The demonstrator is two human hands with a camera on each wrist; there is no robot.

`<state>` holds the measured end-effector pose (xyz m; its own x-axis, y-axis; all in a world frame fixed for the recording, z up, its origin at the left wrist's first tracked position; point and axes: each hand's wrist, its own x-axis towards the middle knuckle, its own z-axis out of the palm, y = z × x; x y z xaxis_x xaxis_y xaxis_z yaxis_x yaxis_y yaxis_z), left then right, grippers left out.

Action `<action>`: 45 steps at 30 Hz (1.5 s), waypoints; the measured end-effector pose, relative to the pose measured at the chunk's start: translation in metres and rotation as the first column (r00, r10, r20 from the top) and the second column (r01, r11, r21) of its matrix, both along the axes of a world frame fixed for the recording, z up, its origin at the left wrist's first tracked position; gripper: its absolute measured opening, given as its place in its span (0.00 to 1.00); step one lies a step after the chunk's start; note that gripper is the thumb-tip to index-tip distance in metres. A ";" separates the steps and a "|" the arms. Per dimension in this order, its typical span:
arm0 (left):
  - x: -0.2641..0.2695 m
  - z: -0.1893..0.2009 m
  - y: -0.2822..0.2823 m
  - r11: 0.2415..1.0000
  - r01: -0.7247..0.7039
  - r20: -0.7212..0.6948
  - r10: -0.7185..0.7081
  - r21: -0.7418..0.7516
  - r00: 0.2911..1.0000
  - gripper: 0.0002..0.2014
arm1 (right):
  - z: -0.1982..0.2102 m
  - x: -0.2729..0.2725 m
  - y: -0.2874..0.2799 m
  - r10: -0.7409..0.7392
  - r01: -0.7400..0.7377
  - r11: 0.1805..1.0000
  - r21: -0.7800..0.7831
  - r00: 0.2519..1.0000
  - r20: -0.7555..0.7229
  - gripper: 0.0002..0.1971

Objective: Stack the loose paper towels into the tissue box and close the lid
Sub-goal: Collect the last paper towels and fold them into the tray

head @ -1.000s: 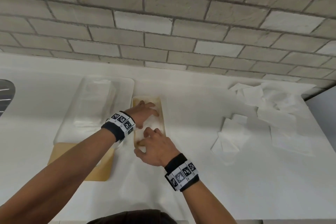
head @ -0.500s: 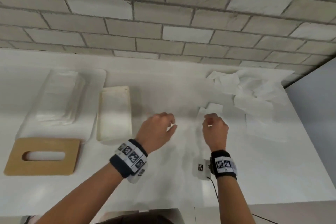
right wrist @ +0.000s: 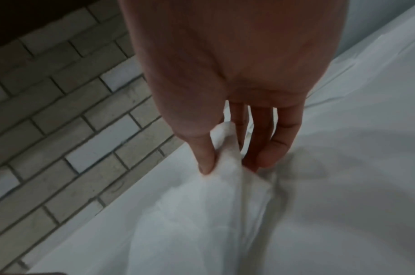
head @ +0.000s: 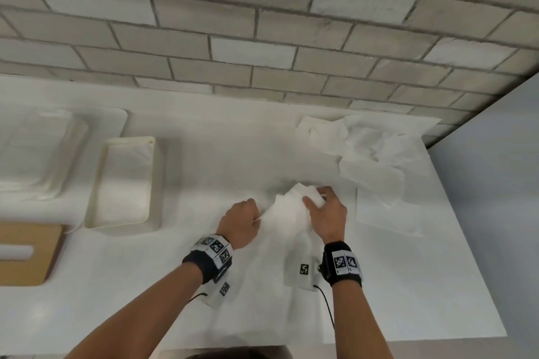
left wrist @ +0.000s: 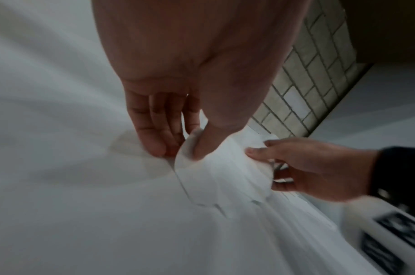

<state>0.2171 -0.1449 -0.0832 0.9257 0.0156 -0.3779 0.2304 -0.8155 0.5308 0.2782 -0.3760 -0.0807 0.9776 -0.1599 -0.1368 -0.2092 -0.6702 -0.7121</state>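
White, thin and limp, the paper towel (head: pixel 287 210) in the head view hangs slack between the left hand (head: pixel 240 220) and right hand (head: pixel 326 214) over the counter (head: pixel 204 183), right of the open tissue box (head: pixel 125 183), with the loose towel pile (head: pixel 376 160) beyond. Left wrist view: thumb and fingers (left wrist: pixel 154 130) pinch one edge; judge it weightless, easily torn, so grip at edges. Right wrist view: the thumb (right wrist: pixel 202 148) and fingers pinch the opposite edge, which crumples between them.
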 end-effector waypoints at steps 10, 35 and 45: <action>0.024 0.092 0.061 0.949 -0.128 0.390 0.239 -0.289 0.889 0.15 | 0.013 -0.026 -0.028 0.008 -0.006 0.985 0.174 1.000 -0.009 0.15; 0.069 0.153 0.052 0.970 0.123 0.480 -0.008 -0.209 0.877 0.13 | 0.091 -0.019 -0.011 0.041 -0.191 0.782 0.593 0.965 0.258 0.07; 0.062 0.170 0.020 0.849 0.170 0.301 -0.013 -0.501 0.953 0.18 | 0.130 -0.025 0.026 -0.007 -0.212 0.630 0.747 0.960 0.279 0.08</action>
